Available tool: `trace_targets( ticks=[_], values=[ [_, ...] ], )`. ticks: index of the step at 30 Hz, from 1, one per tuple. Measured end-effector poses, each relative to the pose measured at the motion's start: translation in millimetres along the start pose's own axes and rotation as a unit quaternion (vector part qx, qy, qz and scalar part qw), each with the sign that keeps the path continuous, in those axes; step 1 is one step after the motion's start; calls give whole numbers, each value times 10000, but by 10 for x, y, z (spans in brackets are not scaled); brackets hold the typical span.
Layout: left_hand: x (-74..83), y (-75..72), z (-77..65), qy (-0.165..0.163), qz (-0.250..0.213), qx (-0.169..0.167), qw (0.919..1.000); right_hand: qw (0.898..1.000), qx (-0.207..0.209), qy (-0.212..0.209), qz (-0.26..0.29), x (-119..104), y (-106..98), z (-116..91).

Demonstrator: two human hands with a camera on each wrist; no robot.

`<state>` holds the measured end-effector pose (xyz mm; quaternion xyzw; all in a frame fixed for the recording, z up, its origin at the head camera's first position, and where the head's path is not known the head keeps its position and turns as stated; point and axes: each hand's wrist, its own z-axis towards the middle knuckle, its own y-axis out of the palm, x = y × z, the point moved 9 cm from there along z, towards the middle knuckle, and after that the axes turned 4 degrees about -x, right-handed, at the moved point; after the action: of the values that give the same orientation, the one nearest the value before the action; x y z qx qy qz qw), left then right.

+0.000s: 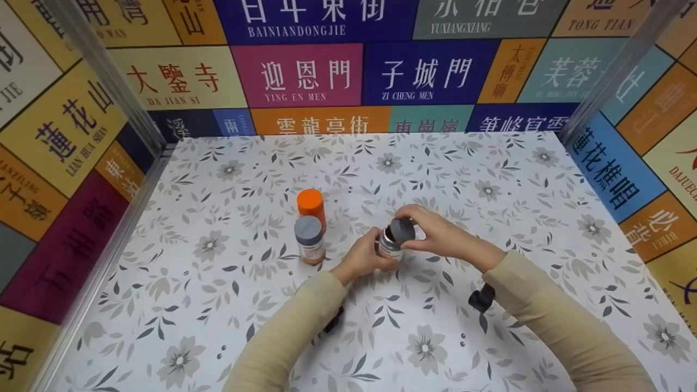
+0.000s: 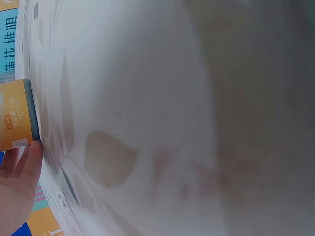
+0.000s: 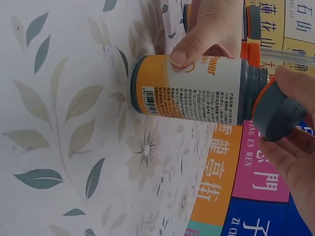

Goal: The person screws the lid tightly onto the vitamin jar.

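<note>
A small grey pill bottle (image 1: 390, 249) with an orange and white label stands upright on the table. My left hand (image 1: 361, 257) grips its body, and the thumb lies across the label in the right wrist view. My right hand (image 1: 438, 235) pinches the dark grey cap (image 1: 403, 229) between thumb and fingers. Tilted, the cap (image 3: 278, 112) sits at the bottle's threaded neck (image 3: 256, 93), with one side lifted from the mouth. The left wrist view catches only the lower label and grey base of the bottle (image 2: 15, 114), with fingers (image 2: 30, 164) against it.
Left of my hands stand a grey-capped bottle (image 1: 309, 239) and, just behind it, an orange-capped bottle (image 1: 311, 206). A white floral cloth (image 1: 218, 305) covers the table. Panels with printed signs (image 1: 297, 73) enclose the back and sides.
</note>
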<state>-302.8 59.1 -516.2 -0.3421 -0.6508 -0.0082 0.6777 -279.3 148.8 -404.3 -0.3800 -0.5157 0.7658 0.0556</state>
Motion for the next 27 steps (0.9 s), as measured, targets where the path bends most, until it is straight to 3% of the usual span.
trace_targets(
  ticks=[4, 12, 19, 27],
  values=[
    [2, 4, 0, -3, 56, -17, 10000, 9986, -216, -255, -414, -67, 20, 54],
    [-24, 21, 6, -7, -23, -76, 10000, 9940, -771, -445, -636, -115, 90, 135],
    [-11, 25, 3, 39, -53, -85, 9999, 9917, -848, -659, -701, -122, 143, 154],
    [5, -3, -10, 82, 73, -4, 9999, 9880, -644, -1057, -928, -178, 149, 155]
  ],
)
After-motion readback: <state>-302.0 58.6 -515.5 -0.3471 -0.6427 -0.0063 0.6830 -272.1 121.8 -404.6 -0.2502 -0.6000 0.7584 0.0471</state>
